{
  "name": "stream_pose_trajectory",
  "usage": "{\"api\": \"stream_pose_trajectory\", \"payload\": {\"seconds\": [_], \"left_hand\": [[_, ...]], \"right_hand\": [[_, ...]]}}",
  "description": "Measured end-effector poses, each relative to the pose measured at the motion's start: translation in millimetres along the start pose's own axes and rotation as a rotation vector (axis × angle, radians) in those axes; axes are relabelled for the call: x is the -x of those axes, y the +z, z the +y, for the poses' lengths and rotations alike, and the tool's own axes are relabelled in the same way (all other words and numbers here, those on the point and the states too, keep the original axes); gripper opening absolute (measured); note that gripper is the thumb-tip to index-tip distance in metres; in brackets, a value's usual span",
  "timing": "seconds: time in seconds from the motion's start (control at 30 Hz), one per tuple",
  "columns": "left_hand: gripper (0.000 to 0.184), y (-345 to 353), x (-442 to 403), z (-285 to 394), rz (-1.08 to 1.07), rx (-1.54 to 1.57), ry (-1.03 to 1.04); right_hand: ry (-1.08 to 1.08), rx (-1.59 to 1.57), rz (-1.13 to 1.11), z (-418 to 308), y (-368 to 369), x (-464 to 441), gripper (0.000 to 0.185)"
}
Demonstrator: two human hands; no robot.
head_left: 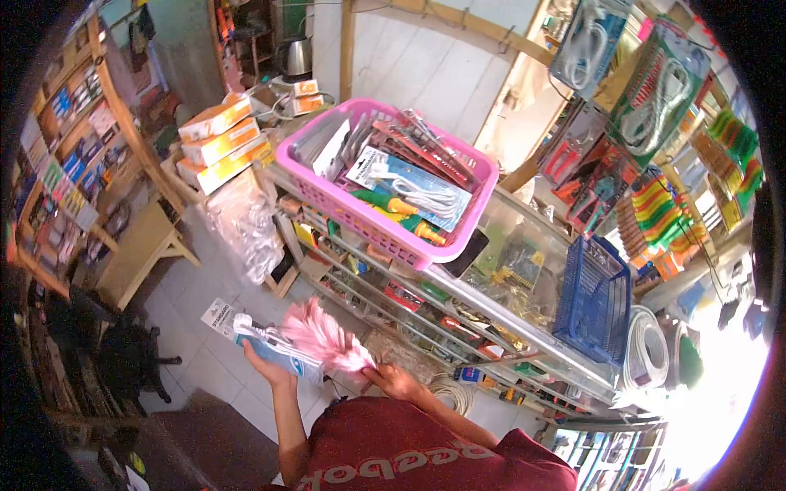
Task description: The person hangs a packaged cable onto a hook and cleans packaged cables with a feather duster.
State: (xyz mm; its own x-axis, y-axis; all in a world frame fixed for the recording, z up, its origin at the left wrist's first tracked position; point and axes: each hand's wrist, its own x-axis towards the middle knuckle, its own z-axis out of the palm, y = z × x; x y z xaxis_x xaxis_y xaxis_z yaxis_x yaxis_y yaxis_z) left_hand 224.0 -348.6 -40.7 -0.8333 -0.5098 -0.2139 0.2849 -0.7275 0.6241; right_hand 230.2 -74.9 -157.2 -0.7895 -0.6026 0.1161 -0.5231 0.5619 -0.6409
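Beside a glass-topped display counter, holds a blue-and-white carded cable pack face-up in the left hand, lower left of frame, presumably baring it to the pink feather duster gripped in the right hand.

A glass counter bears a pink basket and a blue basket. A dark slab lies just beside the pink one.

The packet is left of the duster, the basket on the counter.
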Motion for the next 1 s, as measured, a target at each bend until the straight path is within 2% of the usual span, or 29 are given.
{"api": "stream_pose_trajectory", "payload": {"seconds": [0.03,0.07,0.1,0.2,0.3,0.4,0.43,0.5,0.53,0.57,0.63,0.7,0.73,0.8,0.9,1.0], "left_hand": [[0.053,27.6,2.7,0.4,0.135,0.022,0.105],[0.054,27.0,-2.5,-1.6,0.103,0.022,0.099],[0.055,22.0,-8.5,-6.8,0.072,0.025,0.092],[0.057,38.0,-7.0,-9.7,0.062,-0.015,0.073],[0.059,57.6,-4.7,-12.9,0.036,0.018,0.029],[0.060,67.6,-3.3,-19.6,0.001,0.002,-0.009],[0.061,64.9,-5.1,-24.1,-0.002,-0.028,-0.010],[0.062,56.4,-8.8,-33.3,-0.012,-0.043,-0.028],[0.064,56.4,-8.4,-35.6,-0.037,-0.028,-0.051],[0.066,57.0,-7.1,-36.3,-0.059,-0.014,-0.072],[0.070,76.9,2.7,-31.0,-0.051,-0.022,-0.084],[0.073,87.7,4.4,-25.9,-0.154,0.015,-0.139],[0.074,93.4,3.1,-24.7,-0.207,0.033,-0.164],[0.077,115.8,-0.1,-12.1,-0.444,0.079,-0.195],[0.078,186.9,4.2,22.3,-0.761,0.161,-0.215],[0.072,262.0,11.1,45.9,-0.948,0.137,-0.325]], "right_hand": [[0.022,-0.104,-0.053,-27.5,-32.2,-7.1,0.031],[0.042,-0.210,-0.105,-42.8,-50.6,-10.7,0.034],[-0.315,-0.012,0.141,-28.0,-34.9,-5.3,0.034],[-0.082,0.000,0.004,-8.4,-19.1,3.0,0.033],[-0.070,-0.159,0.071,-28.7,-49.8,5.8,0.036],[-0.317,0.040,0.136,-19.0,-49.1,13.0,0.034],[-0.102,0.027,-0.030,2.8,-24.5,17.7,0.033],[0.102,0.067,-0.074,11.7,-14.9,24.5,0.035],[0.199,0.088,-0.096,-1.0,-34.6,14.1,0.037],[0.380,0.003,-0.182,-17.0,-56.1,9.8,0.040],[0.466,-0.247,-0.131,-42.2,-73.1,6.5,0.043],[0.066,-0.178,-0.043,10.5,-32.2,19.6,0.051],[0.141,-0.118,-0.106,9.9,-31.6,21.0,0.051],[0.294,-0.003,-0.230,8.9,-31.4,20.8,0.052],[0.360,-0.025,-0.507,34.5,-26.2,38.7,0.056],[0.455,-0.163,-0.446,86.4,12.5,78.0,0.059]]}}
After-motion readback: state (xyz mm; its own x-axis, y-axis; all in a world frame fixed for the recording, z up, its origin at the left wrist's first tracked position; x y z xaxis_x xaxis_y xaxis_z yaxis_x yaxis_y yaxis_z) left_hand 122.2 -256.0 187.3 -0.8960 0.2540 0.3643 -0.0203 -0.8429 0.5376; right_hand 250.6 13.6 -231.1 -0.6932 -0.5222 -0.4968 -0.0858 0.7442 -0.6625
